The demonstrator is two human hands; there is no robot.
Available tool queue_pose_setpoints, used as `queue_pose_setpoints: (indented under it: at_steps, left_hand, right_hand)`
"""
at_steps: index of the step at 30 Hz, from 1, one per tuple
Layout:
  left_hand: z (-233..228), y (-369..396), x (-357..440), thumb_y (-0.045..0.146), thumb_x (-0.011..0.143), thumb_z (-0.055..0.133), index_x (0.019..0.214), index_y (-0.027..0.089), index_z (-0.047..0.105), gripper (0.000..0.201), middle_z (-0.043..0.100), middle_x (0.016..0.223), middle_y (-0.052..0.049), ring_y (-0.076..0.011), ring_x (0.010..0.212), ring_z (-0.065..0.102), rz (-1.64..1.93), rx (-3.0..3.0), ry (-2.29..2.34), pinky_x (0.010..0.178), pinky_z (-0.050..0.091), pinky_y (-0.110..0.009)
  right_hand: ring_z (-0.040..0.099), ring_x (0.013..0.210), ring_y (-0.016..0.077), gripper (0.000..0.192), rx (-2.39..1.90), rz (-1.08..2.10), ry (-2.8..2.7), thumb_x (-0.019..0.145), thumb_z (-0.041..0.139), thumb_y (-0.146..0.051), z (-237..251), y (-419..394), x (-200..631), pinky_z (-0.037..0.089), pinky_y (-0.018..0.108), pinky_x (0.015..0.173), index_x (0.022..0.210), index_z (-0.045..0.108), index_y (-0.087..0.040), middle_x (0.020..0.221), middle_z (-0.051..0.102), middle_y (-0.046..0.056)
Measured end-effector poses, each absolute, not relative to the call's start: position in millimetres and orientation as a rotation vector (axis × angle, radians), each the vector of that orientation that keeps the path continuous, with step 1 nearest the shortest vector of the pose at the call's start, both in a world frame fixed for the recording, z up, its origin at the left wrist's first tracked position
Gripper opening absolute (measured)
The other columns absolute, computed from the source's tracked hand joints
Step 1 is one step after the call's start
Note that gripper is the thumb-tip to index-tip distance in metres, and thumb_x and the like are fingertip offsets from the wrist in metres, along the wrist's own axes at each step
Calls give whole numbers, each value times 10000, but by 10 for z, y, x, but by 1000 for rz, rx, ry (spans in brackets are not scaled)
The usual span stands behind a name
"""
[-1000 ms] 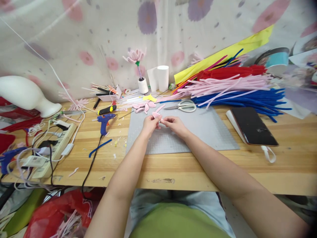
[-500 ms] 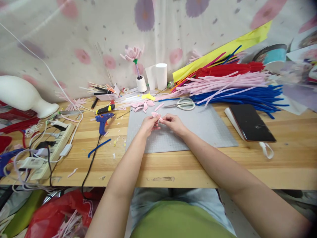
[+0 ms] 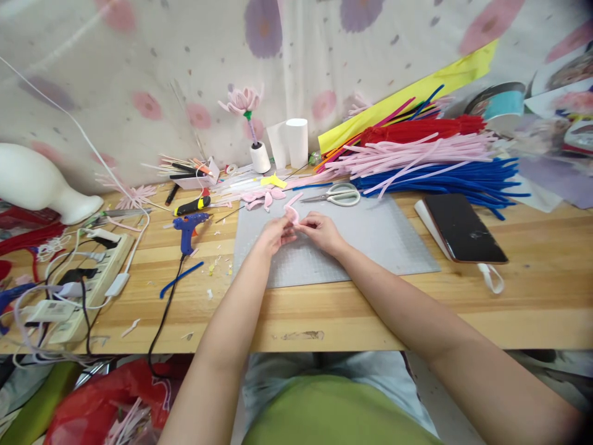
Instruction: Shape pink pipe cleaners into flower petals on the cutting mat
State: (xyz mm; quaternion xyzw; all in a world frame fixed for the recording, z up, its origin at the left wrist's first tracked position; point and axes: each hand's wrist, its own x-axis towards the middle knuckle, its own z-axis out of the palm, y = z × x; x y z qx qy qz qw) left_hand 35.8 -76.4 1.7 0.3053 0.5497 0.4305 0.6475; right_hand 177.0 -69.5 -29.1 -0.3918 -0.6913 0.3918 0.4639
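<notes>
When it's a fuzzy pink piece [image 3: 291, 214] this small, go easy on the pinch

Since the left hand [image 3: 277, 235] and right hand [image 3: 320, 230] meet over the grey mat [image 3: 384, 247] on the desk [image 3: 222, 324], the pink piece sits right between their fingertips; the right hand pinches its near end between thumb and forefinger; the left has its fingers bent up against it, and I can't tell if they're clamped or just propping it.

My guess is it weighs next to nothing; soft outside, probably bendy, not slippery, but easy to squash out of shape; I'd hold it by that near end and leave the curved part alone.

As for clutter, a pink strip [image 3: 293, 199] lies just beyond it, maybe touching, can't tell; pink petals [image 3: 262, 196] sit at the far edge of the mat, with scissors [image 3: 330, 196] to their right, so reaching forward runs into those first; off to the left is a glue gun [image 3: 186, 232], its black cord [image 3: 165, 307] trailing over the front edge, which could snag an arm; the phone [image 3: 463, 228] is off to the right, well out of the way.
</notes>
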Motion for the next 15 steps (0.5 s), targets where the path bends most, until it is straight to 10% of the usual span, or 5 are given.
queue_pose_setpoints:
  at_steps: [15]
  left_hand:
    - [55, -824, 333, 172, 658, 673, 625, 118, 579, 113, 564, 533, 10, -60, 464, 524, 907, 810, 1370, 472, 456, -177]
  right_hand:
    - [472, 618, 123, 334, -845, 1051, -1789, 689, 610, -501, -254, -776, 1776, 363, 266, 610, 581, 620, -186, 645, 498, 15]
